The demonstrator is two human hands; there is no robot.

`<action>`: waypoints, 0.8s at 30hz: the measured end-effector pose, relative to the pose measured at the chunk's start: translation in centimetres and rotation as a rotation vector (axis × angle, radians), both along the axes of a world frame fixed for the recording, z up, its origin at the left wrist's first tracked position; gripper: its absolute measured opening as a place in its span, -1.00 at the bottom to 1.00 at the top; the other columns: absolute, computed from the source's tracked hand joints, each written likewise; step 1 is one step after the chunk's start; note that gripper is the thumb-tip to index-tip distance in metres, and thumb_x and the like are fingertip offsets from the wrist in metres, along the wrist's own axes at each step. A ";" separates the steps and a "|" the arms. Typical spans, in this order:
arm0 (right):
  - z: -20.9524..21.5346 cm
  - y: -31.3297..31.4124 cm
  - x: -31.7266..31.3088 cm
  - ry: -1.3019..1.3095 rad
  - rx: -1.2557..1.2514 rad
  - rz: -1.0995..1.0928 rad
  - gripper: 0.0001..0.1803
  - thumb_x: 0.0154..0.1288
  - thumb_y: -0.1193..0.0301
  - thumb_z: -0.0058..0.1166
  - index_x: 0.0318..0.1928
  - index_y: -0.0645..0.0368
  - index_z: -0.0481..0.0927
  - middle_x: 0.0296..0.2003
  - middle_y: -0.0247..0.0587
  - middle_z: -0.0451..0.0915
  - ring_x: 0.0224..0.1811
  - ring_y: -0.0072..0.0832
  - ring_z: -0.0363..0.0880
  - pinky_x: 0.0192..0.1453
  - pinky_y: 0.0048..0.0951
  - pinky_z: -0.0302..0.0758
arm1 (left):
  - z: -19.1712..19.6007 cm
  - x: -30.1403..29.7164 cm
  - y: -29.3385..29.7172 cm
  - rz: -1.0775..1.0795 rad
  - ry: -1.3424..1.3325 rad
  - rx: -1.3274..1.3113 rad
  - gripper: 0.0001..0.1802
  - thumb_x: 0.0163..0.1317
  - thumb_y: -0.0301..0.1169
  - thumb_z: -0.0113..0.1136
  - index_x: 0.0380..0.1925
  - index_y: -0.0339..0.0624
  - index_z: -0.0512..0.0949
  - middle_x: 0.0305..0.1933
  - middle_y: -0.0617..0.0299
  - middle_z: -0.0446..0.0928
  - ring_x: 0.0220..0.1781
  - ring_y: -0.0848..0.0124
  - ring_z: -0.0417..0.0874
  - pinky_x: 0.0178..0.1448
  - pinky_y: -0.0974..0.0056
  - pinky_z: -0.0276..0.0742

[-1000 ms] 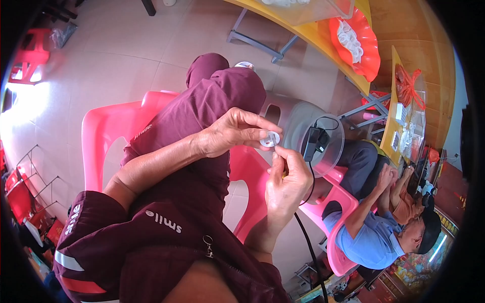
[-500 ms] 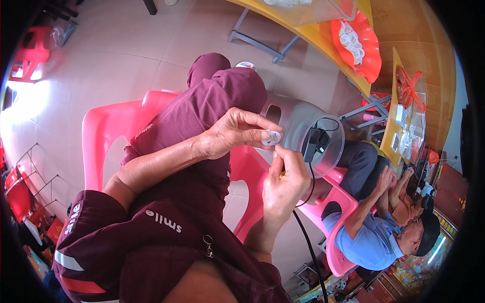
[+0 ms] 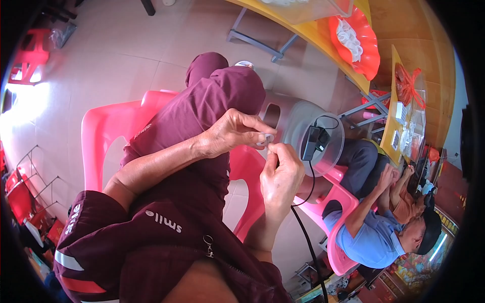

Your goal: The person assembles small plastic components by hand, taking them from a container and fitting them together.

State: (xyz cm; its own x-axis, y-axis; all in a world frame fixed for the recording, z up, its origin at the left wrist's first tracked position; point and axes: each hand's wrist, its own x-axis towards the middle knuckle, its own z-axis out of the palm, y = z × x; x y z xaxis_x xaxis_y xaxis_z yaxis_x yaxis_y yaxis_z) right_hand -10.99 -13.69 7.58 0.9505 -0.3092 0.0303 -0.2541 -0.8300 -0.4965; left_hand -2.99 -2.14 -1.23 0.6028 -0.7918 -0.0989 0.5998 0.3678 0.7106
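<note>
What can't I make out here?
Head view:
- Small whitish piece: partly covered by left hand, detail too small.
- Right hand: anything between its fingertips is hidden by them.
- Clear plastic box: cut off by upper edge.
- White contents of red wavy-rimmed bowl: too small to identify.

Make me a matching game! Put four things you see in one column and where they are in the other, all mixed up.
Things:
1. small white piece
2. red wavy-edged bowl
3. black adapter
4. blue shirt

Places:
A. on top of the see-through stool
B. worn by the seated co-worker
C. held by the left hand
D. on the yellow table

Right pairs: 1-C, 2-D, 3-A, 4-B
</note>
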 end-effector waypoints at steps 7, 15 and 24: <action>0.2 0.2 -0.1 0.053 0.013 -0.054 -0.92 0.13 0.63 0.06 -0.34 0.23 0.51 -0.44 -0.08 0.54 -0.44 -0.07 0.55 -0.41 -0.18 0.42 | -0.2 0.2 -0.1 -0.007 -0.004 -0.001 -0.76 0.25 -0.49 0.18 -0.08 -0.27 0.60 -0.17 0.25 0.59 -0.11 0.49 0.61 0.04 0.36 0.58; 0.4 -0.4 -0.5 -0.022 0.236 -0.127 -0.85 0.07 0.70 0.12 -0.33 0.25 0.56 -0.48 -0.08 0.53 -0.46 -0.15 0.55 -0.39 -0.30 0.42 | 0.5 0.4 0.2 -0.029 0.129 -0.040 -0.76 0.26 -0.47 0.18 -0.09 -0.26 0.60 -0.18 0.22 0.63 -0.13 0.47 0.64 0.05 0.35 0.58; 0.4 -0.5 -0.5 0.035 0.183 -0.108 -0.85 0.07 0.68 0.12 -0.32 0.23 0.57 -0.46 -0.07 0.55 -0.47 -0.14 0.56 -0.41 -0.26 0.42 | 0.0 0.2 0.1 -0.014 0.003 0.014 -0.76 0.26 -0.46 0.18 -0.08 -0.24 0.60 -0.19 0.25 0.62 -0.15 0.51 0.62 0.02 0.37 0.58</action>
State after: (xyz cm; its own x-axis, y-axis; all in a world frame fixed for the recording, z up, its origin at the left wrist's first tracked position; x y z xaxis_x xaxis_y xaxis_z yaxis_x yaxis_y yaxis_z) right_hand -11.45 -14.19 8.02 0.9111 -0.4064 -0.0685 -0.3566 -0.6941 -0.6254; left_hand -2.76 -2.06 -1.20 0.5909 -0.7990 -0.1117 0.6074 0.3494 0.7135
